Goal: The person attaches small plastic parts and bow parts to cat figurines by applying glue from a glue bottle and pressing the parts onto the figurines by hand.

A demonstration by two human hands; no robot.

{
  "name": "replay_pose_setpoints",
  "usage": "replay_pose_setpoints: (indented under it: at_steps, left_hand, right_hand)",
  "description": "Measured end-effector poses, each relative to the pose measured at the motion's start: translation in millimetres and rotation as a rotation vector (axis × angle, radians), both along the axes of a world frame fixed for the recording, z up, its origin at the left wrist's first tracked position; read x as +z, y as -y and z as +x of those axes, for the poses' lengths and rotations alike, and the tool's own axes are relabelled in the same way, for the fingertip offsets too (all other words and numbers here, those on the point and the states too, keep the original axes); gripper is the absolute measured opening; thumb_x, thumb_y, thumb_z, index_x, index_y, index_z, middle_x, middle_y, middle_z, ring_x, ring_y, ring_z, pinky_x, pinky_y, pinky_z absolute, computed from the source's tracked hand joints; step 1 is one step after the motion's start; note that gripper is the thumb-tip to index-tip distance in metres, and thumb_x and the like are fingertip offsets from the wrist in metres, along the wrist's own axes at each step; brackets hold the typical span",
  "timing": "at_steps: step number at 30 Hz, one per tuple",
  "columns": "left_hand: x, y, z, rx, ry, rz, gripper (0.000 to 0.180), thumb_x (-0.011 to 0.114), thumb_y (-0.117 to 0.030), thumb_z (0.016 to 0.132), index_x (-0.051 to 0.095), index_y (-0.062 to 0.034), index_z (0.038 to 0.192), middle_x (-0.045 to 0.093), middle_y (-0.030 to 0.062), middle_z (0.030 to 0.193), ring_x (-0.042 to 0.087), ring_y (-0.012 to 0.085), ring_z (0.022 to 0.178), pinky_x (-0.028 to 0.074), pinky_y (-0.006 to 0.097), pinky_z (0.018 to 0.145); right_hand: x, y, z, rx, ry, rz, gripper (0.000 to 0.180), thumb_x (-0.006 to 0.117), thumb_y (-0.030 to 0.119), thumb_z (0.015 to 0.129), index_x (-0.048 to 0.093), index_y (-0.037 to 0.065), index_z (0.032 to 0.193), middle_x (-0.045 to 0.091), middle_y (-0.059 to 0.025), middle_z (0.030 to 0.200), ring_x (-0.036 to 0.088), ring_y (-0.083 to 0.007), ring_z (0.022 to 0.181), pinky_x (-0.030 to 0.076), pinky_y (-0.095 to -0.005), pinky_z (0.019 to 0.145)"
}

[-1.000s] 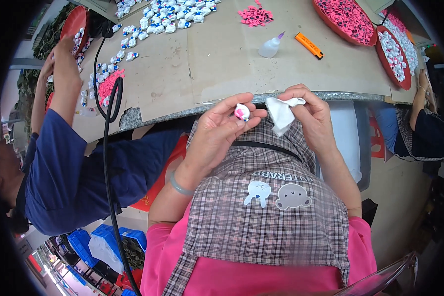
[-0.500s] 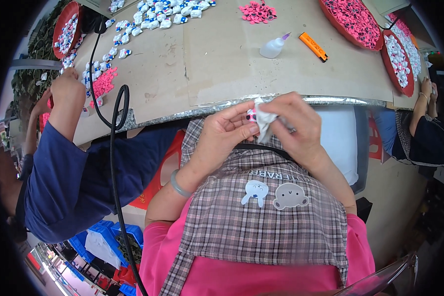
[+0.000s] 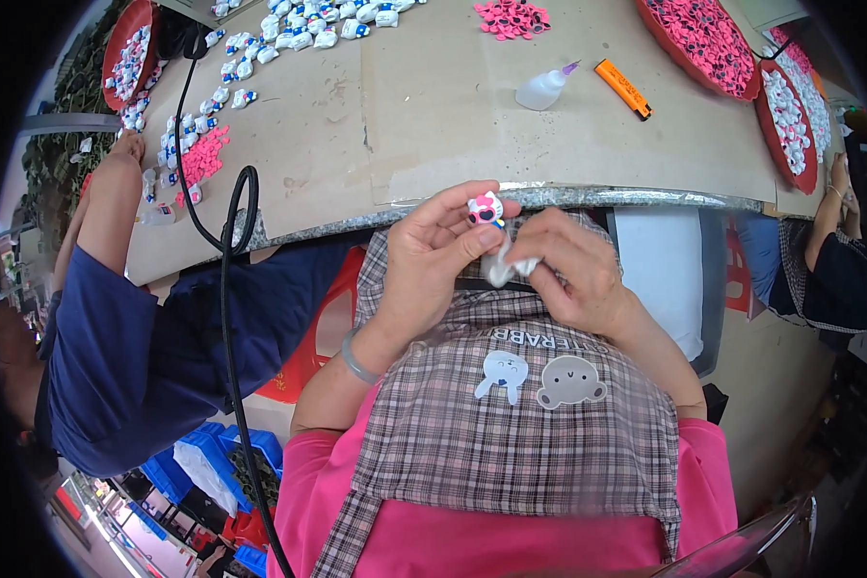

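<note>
Between the thumb and fingers of my left hand point(image 3: 433, 241) is a small cat figurine point(image 3: 485, 212), white with pink, dark glasses and a bit of blue. Its glasses side faces up, just in front of the table edge. My right hand point(image 3: 578, 265) is closed on a crumpled white cloth point(image 3: 503, 266), which hangs close below the figurine. Some fingertips of the right hand are hidden behind the cloth. On the table beyond lie a white squeeze bottle point(image 3: 543, 90) with a purple tip and an orange stick-shaped tool point(image 3: 623, 89).
Many white-and-blue figurines point(image 3: 303, 37) lie at the far left, beside pink pieces point(image 3: 205, 154). Another pink pile point(image 3: 511, 19) sits at the back. Red bowls point(image 3: 708, 48) stand at the right. A black cable point(image 3: 223, 289) hangs at left, near a co-worker's navy sleeve point(image 3: 106, 356).
The cloth has come down off the figurine, whose face now shows. My right hand has lowered slightly, while my left hand still holds the figurine.
</note>
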State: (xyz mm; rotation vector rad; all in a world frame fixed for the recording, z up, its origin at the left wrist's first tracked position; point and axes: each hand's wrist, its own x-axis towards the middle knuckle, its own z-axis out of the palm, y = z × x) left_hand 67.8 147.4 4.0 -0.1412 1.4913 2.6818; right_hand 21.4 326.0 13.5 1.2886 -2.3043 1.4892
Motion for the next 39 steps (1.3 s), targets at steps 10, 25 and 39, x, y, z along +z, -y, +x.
replay_pose_setpoints:
  at_steps: [10, 25, 39]
  left_hand:
    - [-4.6, 5.1, -5.2, -0.193, -0.014, 0.181, 0.035, 0.055, -0.003, 0.092, 0.049, 0.0006, 0.126, 0.060, 0.0152, 0.113, 0.059, 0.0122, 0.092, 0.050, 0.026, 0.084]
    - [-10.8, 0.8, -3.8, -0.079, -0.091, -0.116, 0.032, 0.062, -0.004, 0.088, 0.056, 0.0015, 0.120, 0.062, 0.0121, 0.111, 0.060, 0.0146, 0.097, 0.051, 0.026, 0.081]
    - [-13.4, 2.8, -7.5, 0.160, -0.488, -0.812, 0.023, 0.069, 0.000, 0.077, 0.067, 0.0006, 0.100, 0.068, 0.0139, 0.093, 0.067, 0.0257, 0.081, 0.053, 0.030, 0.070]
  right_hand:
    - [-2.8, -18.9, -13.0, -0.103, 0.631, -0.407, 0.008, 0.053, 0.007, 0.091, 0.058, 0.001, 0.095, 0.060, -0.0076, 0.094, 0.052, -0.0090, 0.075, 0.042, -0.0215, 0.064]
    - [4.1, 11.4, -10.6, -0.223, 0.186, -0.003, 0.019, 0.072, 0.003, 0.072, 0.065, 0.004, 0.090, 0.061, -0.0075, 0.076, 0.062, -0.0193, 0.064, 0.047, -0.0291, 0.055]
    - [-0.8, 14.8, -7.1, -0.177, 0.354, 0.003, 0.012, 0.069, 0.001, 0.074, 0.066, 0.001, 0.086, 0.067, -0.0093, 0.079, 0.068, -0.0199, 0.072, 0.052, -0.0281, 0.062]
